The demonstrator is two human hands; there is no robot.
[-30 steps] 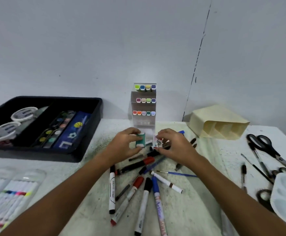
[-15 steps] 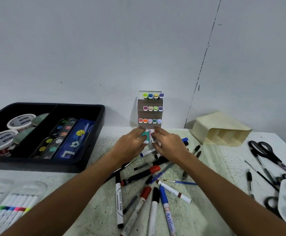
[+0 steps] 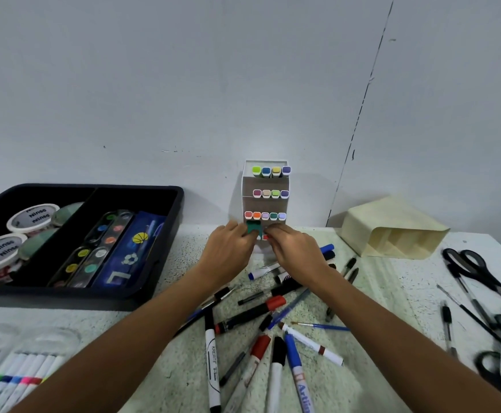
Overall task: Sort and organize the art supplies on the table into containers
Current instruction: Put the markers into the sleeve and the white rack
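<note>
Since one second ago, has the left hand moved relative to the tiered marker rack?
Yes. The left hand carried its green-capped marker forward, up to the lowest tier of the marker rack.

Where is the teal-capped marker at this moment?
In the head view, the teal-capped marker is pinched by the left hand at the bottom row of the tiered marker stand, centre table against the wall, beside the right hand.

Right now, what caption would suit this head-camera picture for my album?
Both hands, left and right, press two markers, teal-capped and red-capped, into the tiered marker stand's bottom row.
</note>
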